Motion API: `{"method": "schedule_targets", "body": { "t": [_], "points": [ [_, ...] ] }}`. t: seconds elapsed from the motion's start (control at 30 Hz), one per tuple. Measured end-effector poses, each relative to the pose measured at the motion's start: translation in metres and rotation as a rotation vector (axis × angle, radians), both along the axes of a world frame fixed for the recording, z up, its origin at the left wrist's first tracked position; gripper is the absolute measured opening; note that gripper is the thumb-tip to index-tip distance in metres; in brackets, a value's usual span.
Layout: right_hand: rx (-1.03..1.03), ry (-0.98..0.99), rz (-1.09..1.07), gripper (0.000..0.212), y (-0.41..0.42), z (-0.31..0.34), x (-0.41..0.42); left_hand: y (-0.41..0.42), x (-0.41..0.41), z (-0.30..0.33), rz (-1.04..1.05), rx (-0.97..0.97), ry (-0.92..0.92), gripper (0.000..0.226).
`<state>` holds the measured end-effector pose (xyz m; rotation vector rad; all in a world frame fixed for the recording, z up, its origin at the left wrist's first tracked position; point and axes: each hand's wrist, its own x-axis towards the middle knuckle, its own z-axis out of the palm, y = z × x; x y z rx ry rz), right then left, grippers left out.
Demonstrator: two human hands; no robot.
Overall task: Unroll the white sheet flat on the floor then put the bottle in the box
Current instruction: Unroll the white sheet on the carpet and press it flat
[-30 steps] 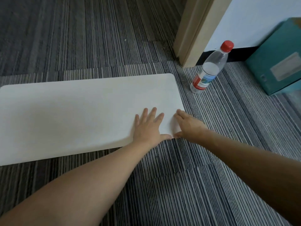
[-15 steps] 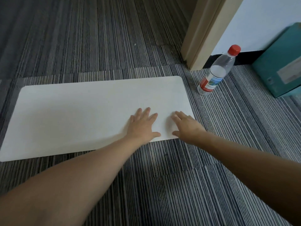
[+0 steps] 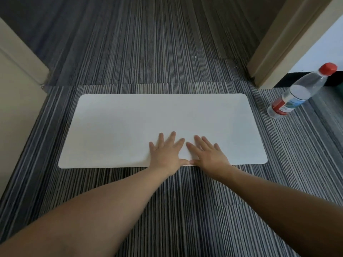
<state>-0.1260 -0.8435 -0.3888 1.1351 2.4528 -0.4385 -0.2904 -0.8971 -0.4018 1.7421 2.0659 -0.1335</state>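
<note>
The white sheet (image 3: 148, 119) lies unrolled and flat on the striped carpet, its long side across my view. My left hand (image 3: 166, 152) and my right hand (image 3: 208, 153) rest palm-down side by side on its near edge, fingers spread, thumbs almost touching. Neither hand holds anything. A clear plastic bottle (image 3: 298, 91) with a red cap and red-and-blue label stands on the carpet to the right of the sheet, clear of both hands. The box is out of frame.
A beige door frame (image 3: 282, 43) rises at the back right, with a white wall and black skirting behind the bottle. A beige door or panel (image 3: 16, 101) stands at the left edge. Striped grey carpet (image 3: 167, 210) stretches around the sheet.
Both hands have slid left along the sheet's near edge, from its right corner toward the middle. The view has swung left, so the teal box has left the frame.
</note>
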Motion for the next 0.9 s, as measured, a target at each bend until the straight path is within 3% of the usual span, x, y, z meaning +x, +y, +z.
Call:
{"method": "schedule_targets", "body": {
  "t": [0.2, 0.33, 0.6, 0.9],
  "points": [
    [-0.035, -0.002, -0.036, 0.067, 0.002, 0.003, 0.001, -0.004, 0.0, 0.003, -0.017, -0.019, -0.054, 0.087],
    [-0.056, 0.0, -0.053, 0.067, 0.003, 0.004, -0.002, -0.026, -0.041, 0.006, -0.064, -0.042, -0.098, 0.09],
    [0.0, -0.016, -0.038, 0.066, 0.002, 0.002, 0.0, -0.085, -0.162, 0.005, 0.205, -0.086, -0.029, 0.089],
    [0.02, -0.029, -0.052, 0.065, -0.005, 0.008, -0.005, -0.087, -0.175, 0.003, 0.211, -0.133, -0.019, 0.089]
  ]
}}
